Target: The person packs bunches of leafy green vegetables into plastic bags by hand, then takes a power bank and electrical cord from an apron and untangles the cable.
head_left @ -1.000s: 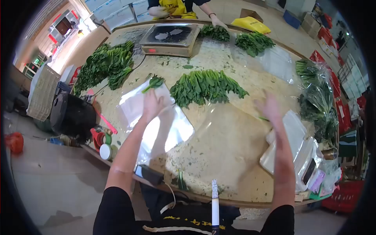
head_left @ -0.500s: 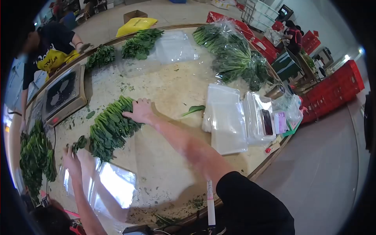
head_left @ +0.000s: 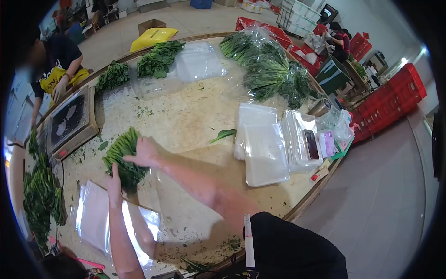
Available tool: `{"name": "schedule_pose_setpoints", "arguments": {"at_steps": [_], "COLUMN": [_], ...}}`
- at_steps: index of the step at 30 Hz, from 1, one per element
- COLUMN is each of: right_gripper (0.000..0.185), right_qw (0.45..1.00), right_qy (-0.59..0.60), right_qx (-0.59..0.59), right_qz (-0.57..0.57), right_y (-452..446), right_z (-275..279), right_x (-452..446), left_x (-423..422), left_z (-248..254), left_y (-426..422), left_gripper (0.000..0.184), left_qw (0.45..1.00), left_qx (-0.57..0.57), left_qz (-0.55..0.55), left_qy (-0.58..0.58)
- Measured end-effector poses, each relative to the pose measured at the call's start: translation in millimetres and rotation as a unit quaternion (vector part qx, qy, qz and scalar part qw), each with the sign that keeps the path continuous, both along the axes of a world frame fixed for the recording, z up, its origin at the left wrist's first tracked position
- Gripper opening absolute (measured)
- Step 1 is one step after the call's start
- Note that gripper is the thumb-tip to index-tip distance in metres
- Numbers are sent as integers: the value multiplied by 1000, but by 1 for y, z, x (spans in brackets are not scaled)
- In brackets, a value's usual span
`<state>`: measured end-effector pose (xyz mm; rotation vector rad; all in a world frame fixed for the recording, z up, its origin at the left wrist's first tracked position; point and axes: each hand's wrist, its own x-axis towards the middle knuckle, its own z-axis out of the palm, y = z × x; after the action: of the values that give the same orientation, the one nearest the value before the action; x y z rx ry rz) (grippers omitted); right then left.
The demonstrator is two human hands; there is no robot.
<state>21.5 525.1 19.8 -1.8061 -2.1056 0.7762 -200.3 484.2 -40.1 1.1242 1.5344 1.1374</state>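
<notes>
A bunch of leafy greens [head_left: 124, 148] with pale green cut stems lies on the table, its stems toward the far side. My right hand [head_left: 145, 152] presses on its right side, thumb reaching over the leaves. On the near left side, my left hand [head_left: 114, 186] grips the bunch, with its fingers partly hidden against the leaves. Just below the bunch lies a stack of clear plastic bags [head_left: 95, 221], shiny with reflected light. A loose leaf [head_left: 223, 135] rests farther right on the table.
A scale [head_left: 69, 118] stands at the left, with more greens [head_left: 42, 195] nearer. Greens in clear plastic [head_left: 274, 69], flat bags [head_left: 265, 149] and a phone [head_left: 311, 144] lie right. A co-worker [head_left: 60, 60] with a gloved hand stands at far left; red crates [head_left: 390, 104] stand right.
My left hand has moved right from a small leafy piece onto the bunch. My right hand has shifted left and nearer, and the bunch is squeezed narrower. The co-worker's hand has lowered.
</notes>
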Motion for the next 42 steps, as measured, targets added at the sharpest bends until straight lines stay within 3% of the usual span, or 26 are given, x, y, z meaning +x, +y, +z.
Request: {"name": "schedule_pose_setpoints", "arguments": {"at_steps": [2,3,5,6,8,10,12,14,15,18,20,22,23,24,26,29,31,32,33,34,35,36,37,39,40,42], "right_gripper": [106,106,94,94,87,82,76,85,87,88,85,81,79,79,80,78,73,70,68,68,60,53,53,38,38,29], "right_qw": [995,995,936,935,853,848,844,859,863,876,886,927,952,952,970,963,948,955,952,952,948,945,945,911,911,940], "right_qy": [90,92,340,344,517,524,532,507,495,455,414,290,184,189,-16,26,-22,-39,-56,-56,-61,-65,-64,248,249,244], "right_qx": [6,7,-37,-38,22,20,27,52,82,75,73,70,65,67,163,164,220,131,38,37,41,46,45,-13,-13,134], "right_qz": [-41,-42,-86,-82,-74,-78,-57,-53,-60,-142,-197,-228,-234,-232,-181,-214,-228,-264,-298,-299,-308,-317,-317,-330,-328,-197], "right_y": [-1,2,7,7,-2,-7,-26,-59,-77,-154,-205,-246,-263,-270,-286,-288,-296,-304,-311,-318,-322,-324,-321,-314,-311,-307], "right_z": [-19,-31,-41,-39,-19,8,53,72,87,89,50,13,2,-11,-31,-20,-15,-19,-24,-31,-40,-48,-52,-60,-51,-37], "right_x": [-30,-36,-45,-52,-58,-59,-38,-12,11,71,104,128,136,144,158,182,201,212,217,218,218,219,219,214,204,188], "left_x": [17,13,3,-3,9,19,30,56,74,113,146,163,167,169,167,141,113,90,80,75,70,64,71,87,94,103], "left_z": [9,-2,-23,-24,2,59,96,133,157,141,121,82,47,21,17,33,45,12,10,10,9,8,23,52,59,64], "left_y": [-1,2,7,6,-8,-27,-45,-70,-88,-131,-158,-170,-175,-178,-185,-176,-178,-170,-168,-167,-165,-164,-167,-177,-180,-189], "left_gripper": [53,53,48,48,45,56,59,64,64,62,62,67,70,73,72,74,73,71,71,66,62,50,50,40,40,39], "left_qw": [992,993,967,968,957,956,988,988,993,994,994,980,960,923,902,911,888,837,836,937,981,984,984,971,972,975], "left_qx": [-10,-9,2,3,26,-9,61,89,105,84,33,78,29,-20,33,38,129,195,196,46,-106,-129,-129,-154,-153,-96], "left_qz": [-6,-8,57,61,93,52,66,90,41,-34,-81,-167,-209,-246,-233,-236,-147,-74,-75,-79,-77,-124,-124,-164,-162,-188], "left_qy": [-122,-120,-249,-245,-274,-288,-128,-85,-45,-66,-59,71,185,296,362,335,416,507,507,337,146,-5,-4,-77,-76,-75]}}
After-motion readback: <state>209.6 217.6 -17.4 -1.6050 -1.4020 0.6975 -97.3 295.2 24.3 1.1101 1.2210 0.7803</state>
